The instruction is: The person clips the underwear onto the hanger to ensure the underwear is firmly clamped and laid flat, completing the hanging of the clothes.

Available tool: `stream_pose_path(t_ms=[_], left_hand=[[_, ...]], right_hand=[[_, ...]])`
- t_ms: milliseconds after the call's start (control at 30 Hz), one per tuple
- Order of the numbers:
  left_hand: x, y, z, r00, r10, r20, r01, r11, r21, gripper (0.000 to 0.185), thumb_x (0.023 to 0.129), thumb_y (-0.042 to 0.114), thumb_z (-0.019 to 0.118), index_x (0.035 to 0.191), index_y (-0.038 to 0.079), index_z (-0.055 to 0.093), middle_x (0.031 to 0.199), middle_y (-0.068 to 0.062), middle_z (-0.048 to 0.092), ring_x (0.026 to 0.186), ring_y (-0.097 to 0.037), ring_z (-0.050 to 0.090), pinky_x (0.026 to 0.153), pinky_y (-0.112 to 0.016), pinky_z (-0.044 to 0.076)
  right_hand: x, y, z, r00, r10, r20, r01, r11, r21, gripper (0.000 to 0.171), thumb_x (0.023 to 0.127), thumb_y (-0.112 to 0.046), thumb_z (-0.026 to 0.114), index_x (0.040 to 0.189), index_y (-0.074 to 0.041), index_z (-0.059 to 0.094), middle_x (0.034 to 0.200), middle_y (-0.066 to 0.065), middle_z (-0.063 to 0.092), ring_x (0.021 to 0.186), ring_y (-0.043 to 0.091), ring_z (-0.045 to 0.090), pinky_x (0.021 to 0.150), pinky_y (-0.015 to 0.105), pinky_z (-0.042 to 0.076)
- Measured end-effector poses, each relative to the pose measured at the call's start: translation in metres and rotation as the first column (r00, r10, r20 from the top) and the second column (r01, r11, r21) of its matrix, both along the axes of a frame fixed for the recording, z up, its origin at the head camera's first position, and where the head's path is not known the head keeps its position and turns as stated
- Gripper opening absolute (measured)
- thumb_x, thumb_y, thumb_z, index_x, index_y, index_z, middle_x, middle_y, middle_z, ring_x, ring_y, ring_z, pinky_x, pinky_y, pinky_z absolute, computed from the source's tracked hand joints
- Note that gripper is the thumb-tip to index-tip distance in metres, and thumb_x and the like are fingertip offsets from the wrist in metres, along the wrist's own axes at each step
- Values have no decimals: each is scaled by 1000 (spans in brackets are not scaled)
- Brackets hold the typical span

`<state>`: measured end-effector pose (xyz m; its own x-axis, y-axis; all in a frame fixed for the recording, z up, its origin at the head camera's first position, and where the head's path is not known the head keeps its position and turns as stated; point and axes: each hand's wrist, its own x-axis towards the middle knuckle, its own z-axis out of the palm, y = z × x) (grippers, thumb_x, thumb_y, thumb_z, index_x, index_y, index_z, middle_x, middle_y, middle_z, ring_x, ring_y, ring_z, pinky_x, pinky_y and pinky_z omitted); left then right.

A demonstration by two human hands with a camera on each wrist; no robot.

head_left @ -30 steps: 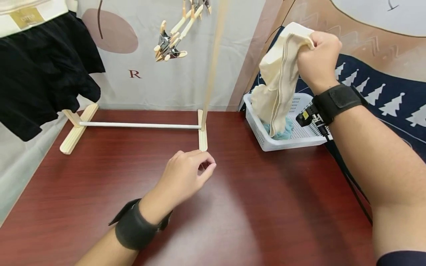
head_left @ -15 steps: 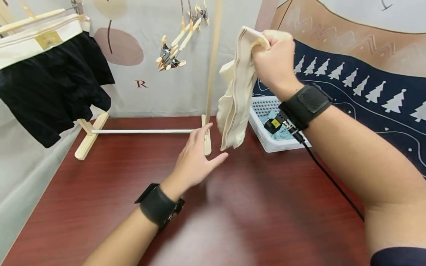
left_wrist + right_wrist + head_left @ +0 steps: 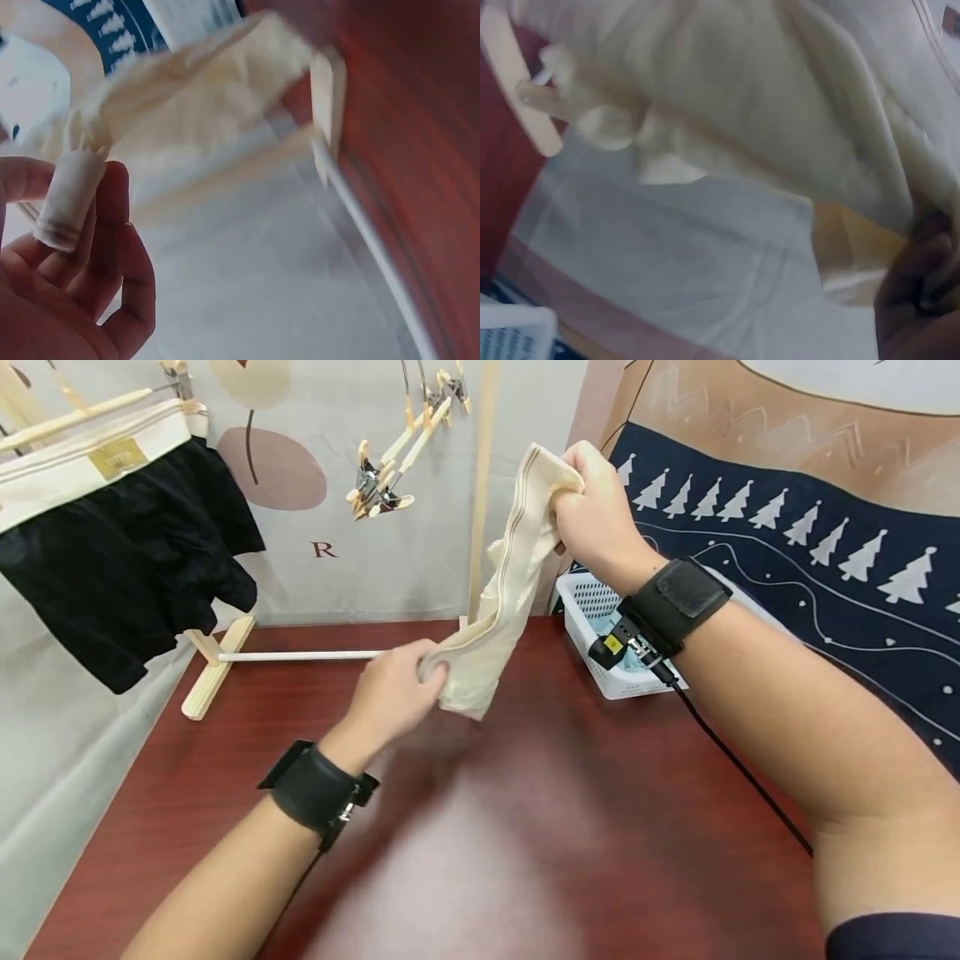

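Now left hand (image 3: 390, 693) grips cream cloth (image 3: 495, 610) too (fingertips hidden); right hand (image 3: 596, 522) clamps top.

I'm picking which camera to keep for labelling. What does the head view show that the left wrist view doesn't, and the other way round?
Only the head view shows the right hand gripping the cloth's top, the basket, the black shorts, the hanging clips and the table. Only the left wrist view shows the left hand's fingers up close, curled round a rolled cloth edge. Both show the left hand holding the cloth and the rack's base.
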<state>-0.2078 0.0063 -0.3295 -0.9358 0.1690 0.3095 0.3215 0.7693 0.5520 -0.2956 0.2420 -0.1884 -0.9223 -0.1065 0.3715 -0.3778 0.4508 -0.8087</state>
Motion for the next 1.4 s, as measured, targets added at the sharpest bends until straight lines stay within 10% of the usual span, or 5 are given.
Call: stream_pose_path(t_ms=[167, 400, 767, 1233, 1400], left_hand=[[-7, -40, 18, 999, 45, -2, -45, 999, -2, 21, 96, 28, 58, 105, 15, 72, 76, -5, 65, 67, -23, 57, 61, -35, 42], [-19, -71, 45, 997, 71, -15, -70, 997, 41, 29, 97, 35, 62, 110, 12, 73, 92, -11, 73, 82, -25, 62, 73, -37, 45], [-27, -99, 69, 998, 34, 59, -46, 977, 210, 29, 92, 38, 70, 107, 13, 73, 71, 8, 68, 57, -2, 61, 53, -23, 51], [-40, -122, 86, 997, 71, 29, -72, 997, 24, 33, 95, 39, 66, 113, 12, 73, 102, -12, 73, 94, -21, 68, 67, -22, 45], [-47, -120, 91, 996, 76, 45, -78, 996, 49, 35, 97, 37, 65, 120, 11, 69, 101, -8, 68, 87, -13, 69, 67, -20, 48]], right_hand=[[-6, 17, -18, 963, 165, 211, -136, 980, -145, 39, 89, 9, 30, 117, -10, 49, 87, 11, 52, 54, 18, 53, 46, 27, 48], [-12, 36, -43, 804, 339, 489, -198, 927, -318, 34, 92, 8, 27, 122, -2, 42, 92, 12, 54, 59, 17, 54, 55, 26, 47], [-11, 28, -95, 678, 468, 567, -286, 878, -384, 15, 100, -7, 43, 107, -3, 56, 78, 4, 61, 64, 17, 57, 60, 27, 46], [-12, 21, -92, 931, 116, 346, -132, 991, 23, 38, 96, -36, 66, 107, -1, 73, 80, -5, 59, 75, 12, 53, 63, 27, 47], [-10, 27, -81, 949, 86, 303, -114, 991, 75, 40, 95, -38, 67, 79, -2, 69, 92, 1, 47, 75, 13, 45, 63, 29, 37]])
